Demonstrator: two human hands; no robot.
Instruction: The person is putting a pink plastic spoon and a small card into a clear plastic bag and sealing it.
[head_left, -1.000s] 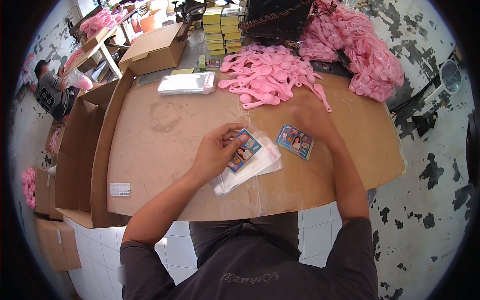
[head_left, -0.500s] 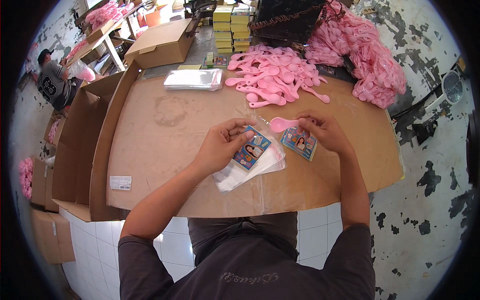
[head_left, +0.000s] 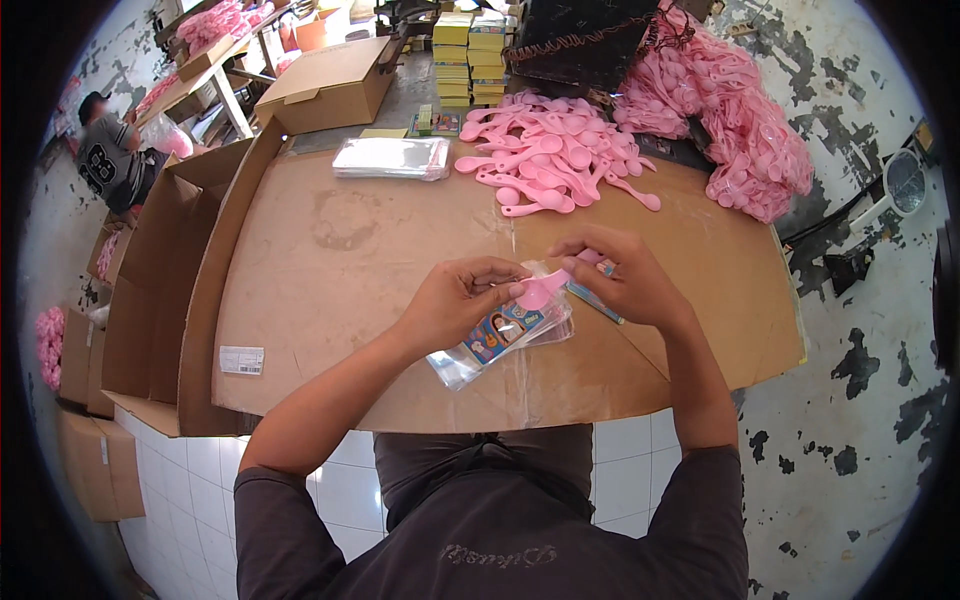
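Observation:
My right hand (head_left: 632, 280) grips a pink plastic measuring spoon (head_left: 540, 292) by its handle, bowl toward the left. My left hand (head_left: 462, 300) pinches the upper edge of a clear plastic bag (head_left: 458, 372), its fingertips against the spoon's bowl. A blue printed card (head_left: 490, 338) shows below the fingers, apparently inside the bag. This bag lies on a fanned stack of clear bags (head_left: 560, 330). Under my right hand sits a small pile of similar blue cards (head_left: 600, 302), mostly covered.
Loose pink spoons (head_left: 560, 150) are heaped at the back, bagged ones (head_left: 750, 140) behind right. A clear bag bundle (head_left: 390, 158), card stacks (head_left: 470, 60) and a closed carton (head_left: 325, 85) stand farther back. An open carton (head_left: 165, 300) adjoins the left edge. Another person (head_left: 110, 155) works far left.
The pink spoon has moved left and down, its bowl now over the bag's upper end by my left fingers. My right hand has come left with it.

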